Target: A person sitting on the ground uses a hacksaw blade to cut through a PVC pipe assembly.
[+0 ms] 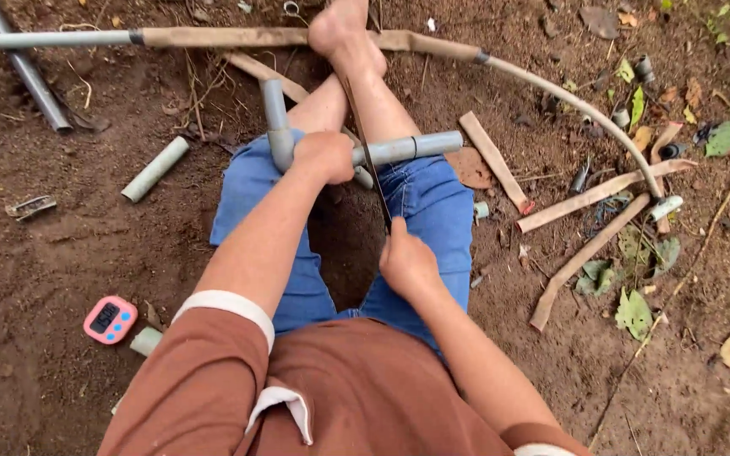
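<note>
Your left hand [324, 156] is fisted tight around the grey pipe assembly [399, 149], pinning it across your knees at the 12 o'clock side of your lap. Your right hand [405, 260] is closed on the near end of a thin saw blade [371, 165]; the blade runs away toward 12 o'clock and crosses the pipe just right of your left knuckles.

Risks, as judged from here:
- Blade sits just beside the left fingers; a skip off the round pipe could catch them.
- Pipe rests on your thighs, not a firm support, so it may roll or bind the blade.
- Bare leg lies under the cut line.

Markings: a small pink rounded timer [110, 319] with blue trim and a dark screen lies on the soil at 9 o'clock. No other packages or signs visible.
</note>
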